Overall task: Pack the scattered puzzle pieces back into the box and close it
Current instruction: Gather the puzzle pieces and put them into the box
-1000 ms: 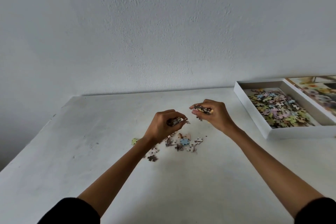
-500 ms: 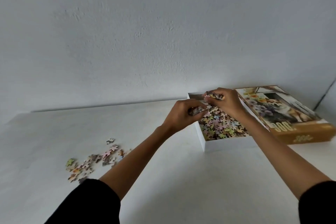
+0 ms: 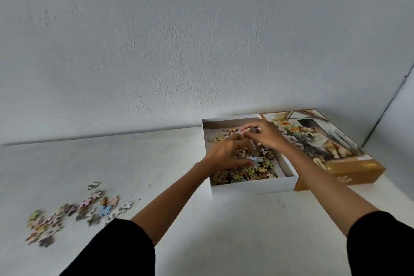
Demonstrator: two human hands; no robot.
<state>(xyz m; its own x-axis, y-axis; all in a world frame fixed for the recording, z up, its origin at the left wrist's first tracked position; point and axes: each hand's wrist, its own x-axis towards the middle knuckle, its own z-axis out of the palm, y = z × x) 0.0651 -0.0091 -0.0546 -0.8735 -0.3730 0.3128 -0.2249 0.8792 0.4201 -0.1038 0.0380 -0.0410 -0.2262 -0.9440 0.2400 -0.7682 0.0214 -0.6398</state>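
Observation:
The open white box [image 3: 253, 186] stands on the table at centre right, holding a heap of colourful puzzle pieces [image 3: 244, 175]. Both my hands are over it. My left hand [image 3: 226, 154] is low above the heap with its fingers spread flat and nothing clearly held. My right hand [image 3: 264, 136] hovers over the far part of the box, its fingertips pinched on a few puzzle pieces. A loose cluster of scattered pieces [image 3: 74, 210] lies on the table at lower left, far from both hands.
The box lid [image 3: 331, 143], printed with a dog and flowers, lies face up against the box's right side. The white table [image 3: 134, 163] runs back to a white wall. A wall corner stands at far right.
Both hands carried pieces from the scattered cluster rightward to the box. The left hand has opened over the heap; the view has turned right with them.

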